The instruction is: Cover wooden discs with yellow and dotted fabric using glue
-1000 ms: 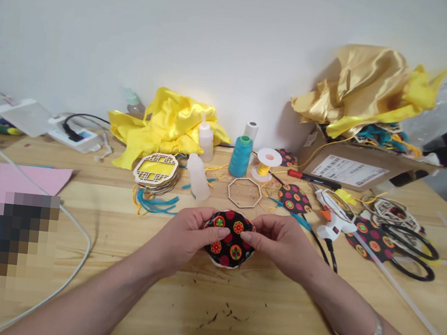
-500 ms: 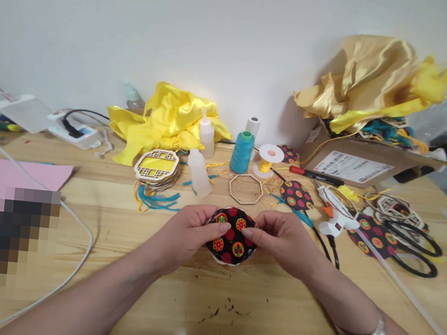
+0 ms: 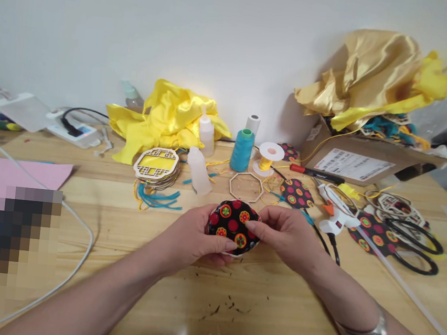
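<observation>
"Head view, nearest lot first?"

"Surface (image 3: 178,313), bare pale wood, strewn with dark scraps (image 3: 215,310). Beyond them: one flower-print black cloth disc (image 3: 232,224), print upward, held between both hands; pale edge (image 3: 239,256) showing beneath at the near side, material unclear."

"State of each grip?"

"Left hand (image 3: 193,233): grip clasping the disc at its left and near side, thumb laid across the print, fingers below. Right hand (image 3: 290,232): grip pinching the right edge, thumb tip on the print; contact underneath hidden."

"Handling notes?"

"In my judgement: left grip to steady, right grip for fine edge work. Light, even pressure all round, cloth smooth, pale edge watched for unevenness; a hard pinch could crease the print. Best held clear of the scraps, which might cling."

"Farther stock?"

"White glue gun (image 3: 340,221), right of the disc. Octagonal frame (image 3: 230,183), lying flat just beyond it. Teal thread cone (image 3: 242,151), upright behind the frame. Yellow satin (image 3: 177,113), heaped at far left."
</observation>
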The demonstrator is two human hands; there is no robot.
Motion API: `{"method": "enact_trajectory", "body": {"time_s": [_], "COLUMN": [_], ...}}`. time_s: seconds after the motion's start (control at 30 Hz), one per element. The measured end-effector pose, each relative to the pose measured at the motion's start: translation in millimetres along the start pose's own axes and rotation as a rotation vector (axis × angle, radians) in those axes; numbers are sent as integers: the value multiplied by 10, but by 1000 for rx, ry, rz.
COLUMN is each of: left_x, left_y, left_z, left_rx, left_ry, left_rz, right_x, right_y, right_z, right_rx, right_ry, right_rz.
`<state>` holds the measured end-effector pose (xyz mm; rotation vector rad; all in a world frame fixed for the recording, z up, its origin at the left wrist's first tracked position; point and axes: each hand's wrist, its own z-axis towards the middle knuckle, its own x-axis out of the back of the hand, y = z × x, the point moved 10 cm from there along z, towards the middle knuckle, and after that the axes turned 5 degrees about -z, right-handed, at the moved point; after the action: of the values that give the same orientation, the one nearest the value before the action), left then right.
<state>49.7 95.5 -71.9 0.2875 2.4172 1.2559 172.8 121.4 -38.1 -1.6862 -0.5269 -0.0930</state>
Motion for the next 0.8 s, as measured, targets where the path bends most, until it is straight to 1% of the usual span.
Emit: {"method": "enact_trajectory", "body": {"time_s": [0.17,0.43,0.53,0.67,0.73,0.8], "left_x": [-23,-15,4,30,20,8], "left_y": [84,83,97,126,127,119], "left_z": [-13,-24,-19,-18,-17,-15], "left_rx": [-79,-98,-110,-125,-125,-120], "left_ry": [-13,-27,-20,4,-1,-8], "left_rz": [17,29,13,2,9,12], "right_x": [0,-7,-82,-267,-327,-348], "right_y": [-2,-4,17,104,129,150], "right_z": [-3,2,0,-33,-46,-47], "right_rx": [2,-7,-24,-98,-113,-118], "right_ry": [-1,-15,-90,-242,-280,-281], "right_rz": [16,59,108,208,252,264]}}
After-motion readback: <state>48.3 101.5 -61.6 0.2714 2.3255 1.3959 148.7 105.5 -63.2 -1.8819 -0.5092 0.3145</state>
